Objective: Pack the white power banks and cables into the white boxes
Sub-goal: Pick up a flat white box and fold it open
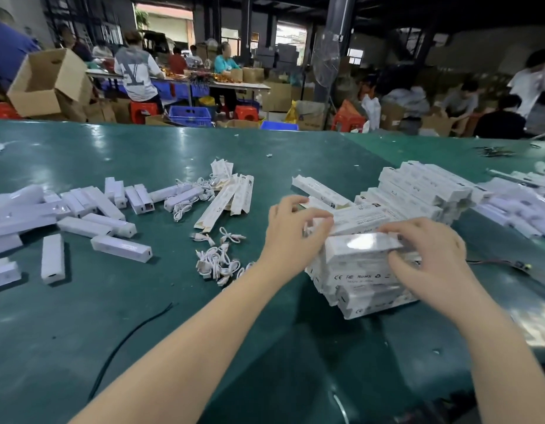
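Top box (361, 246) on stack, long axis left-right; left hand (291, 229), right hand (433, 255) grip its ends.

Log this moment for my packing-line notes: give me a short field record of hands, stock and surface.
surface: green table
left hand: grips the left end of the top box
right hand: grips the right end of the top box
packed stack: white boxes piled under both hands
power banks: loose, left side of table
cables: white coils near the centre
flat boxes: unfilled, behind the cables
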The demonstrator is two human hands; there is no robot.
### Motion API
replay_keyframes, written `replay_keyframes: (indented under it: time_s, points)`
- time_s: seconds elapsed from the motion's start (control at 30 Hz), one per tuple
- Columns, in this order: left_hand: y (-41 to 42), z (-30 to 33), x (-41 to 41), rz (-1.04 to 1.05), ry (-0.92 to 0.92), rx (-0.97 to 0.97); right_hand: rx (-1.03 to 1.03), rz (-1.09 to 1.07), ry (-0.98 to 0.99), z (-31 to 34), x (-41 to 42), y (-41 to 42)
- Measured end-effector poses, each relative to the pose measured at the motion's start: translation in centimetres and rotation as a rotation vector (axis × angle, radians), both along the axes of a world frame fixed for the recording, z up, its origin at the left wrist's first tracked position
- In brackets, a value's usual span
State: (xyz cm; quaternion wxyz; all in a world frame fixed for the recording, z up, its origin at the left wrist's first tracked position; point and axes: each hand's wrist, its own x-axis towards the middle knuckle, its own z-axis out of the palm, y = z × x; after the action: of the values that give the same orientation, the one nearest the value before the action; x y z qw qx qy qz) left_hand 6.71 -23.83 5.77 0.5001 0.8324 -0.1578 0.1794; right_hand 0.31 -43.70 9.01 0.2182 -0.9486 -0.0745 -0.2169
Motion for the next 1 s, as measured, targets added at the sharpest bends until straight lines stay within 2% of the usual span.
replay_keyframes:
  time_s: [0.07,0.13,0.2,0.27,0.33,0.6,0.77,1.0]
  points:
    - [0.0,0.2,0.5,-0.096,0.145,-0.121,-0.022,-0.067,-0.016,-0.7,0.4,0.2]
    - [0.1,0.3,0.8,-0.167,0.254,-0.163,-0.046,-0.123,-0.057,-1.9,0.5,0.8]
    - [0.1,0.4,1.0,-0.208,0.362,-0.197,-0.072,-0.105,-0.082,-3.0,0.2,1.6]
    - [0.1,0.5,1.4,-0.232,0.436,-0.19,-0.093,-0.047,-0.025,-4.0,0.0,2.2]
    - [0.3,0.5,1.7,-0.246,0.461,-0.152,-0.095,-0.017,0.02,-4.7,0.2,2.1]
    - [0.5,0.2,3.0,-0.259,0.457,-0.06,0.033,-0.034,-0.011,-5.2,1.2,1.5]
    - [-0.2,0.4,3.6,-0.265,0.569,-0.167,0.09,-0.064,-0.036,-5.5,1.4,1.3]
    - [-1.0,-0.3,4.7,-0.23,0.578,-0.157,0.182,-0.157,-0.17,-6.9,1.5,2.3]
